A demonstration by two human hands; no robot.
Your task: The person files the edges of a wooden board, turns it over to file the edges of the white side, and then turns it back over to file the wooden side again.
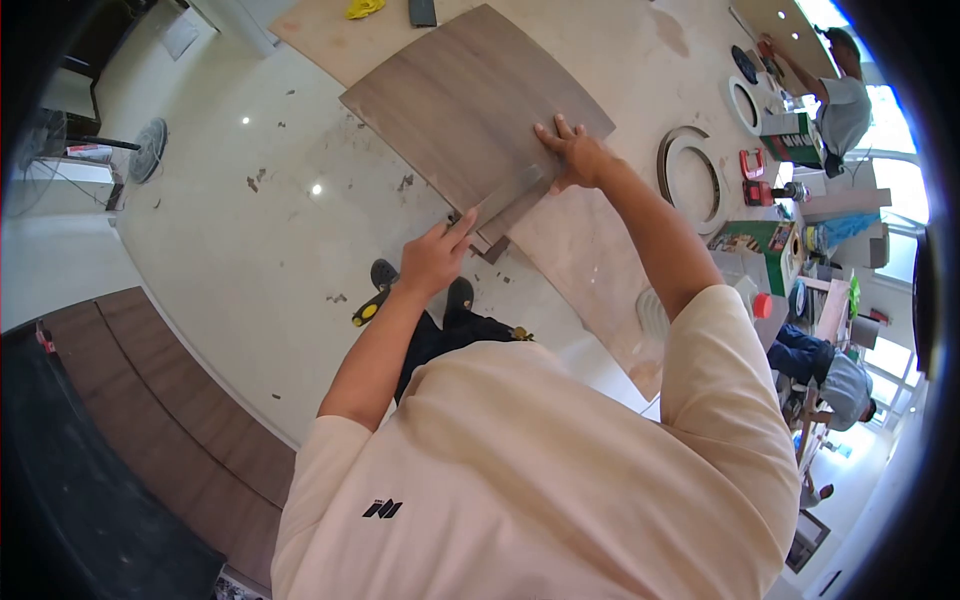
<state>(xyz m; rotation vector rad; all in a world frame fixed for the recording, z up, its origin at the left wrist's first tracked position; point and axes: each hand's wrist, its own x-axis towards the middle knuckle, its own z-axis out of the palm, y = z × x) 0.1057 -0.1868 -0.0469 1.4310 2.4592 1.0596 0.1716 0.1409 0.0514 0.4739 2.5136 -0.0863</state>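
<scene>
A brown wood-grain panel (pixel 455 110) lies on the pale worktable, its near edge jutting over the side. My left hand (pixel 435 257) closes around a long flat metal tool (pixel 508 197), which lies across the panel's near corner. A black-and-yellow handle (pixel 370 307) shows beyond my left forearm, in line with the tool. My right hand (pixel 577 155) rests on the panel's right part, fingers spread, with its heel by the tool's far end. Below the panel's near corner sits a small dark brown piece (pixel 492 248).
The worktable (pixel 565 240) also bears ring-shaped strips (pixel 690 175), red clamps (pixel 755 163) and green-and-white cans (pixel 790 138). Dark scraps (pixel 405 182) litter the pale floor. A fan (pixel 150 150) stands at left. Several people (pixel 845 120) are on the right. Brown boards (pixel 165 375) lie at lower left.
</scene>
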